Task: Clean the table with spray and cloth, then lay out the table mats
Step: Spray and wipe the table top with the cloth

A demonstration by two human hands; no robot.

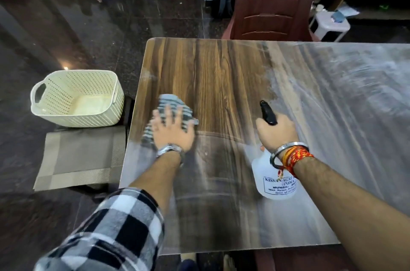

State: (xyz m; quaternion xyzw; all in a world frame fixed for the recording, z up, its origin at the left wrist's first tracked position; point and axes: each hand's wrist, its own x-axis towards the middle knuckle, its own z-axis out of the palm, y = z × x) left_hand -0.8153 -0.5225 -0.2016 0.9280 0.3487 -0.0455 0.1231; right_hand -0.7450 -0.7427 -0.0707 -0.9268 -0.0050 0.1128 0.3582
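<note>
Left hand (172, 130), fingers spread, is pressing cloth (177, 104) onto table (221, 70). Right hand (277, 133) is gripping spray bottle (266, 179) at cloth's 3 o'clock.

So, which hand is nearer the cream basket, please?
Left. The left hand presses the cloth just right of the basket; the right hand grips the spray bottle farther right.

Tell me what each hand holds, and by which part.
The right hand grips the spray bottle at its neck, below the black nozzle. The left hand holds nothing: its straight fingers press the cloth onto the table.
</note>
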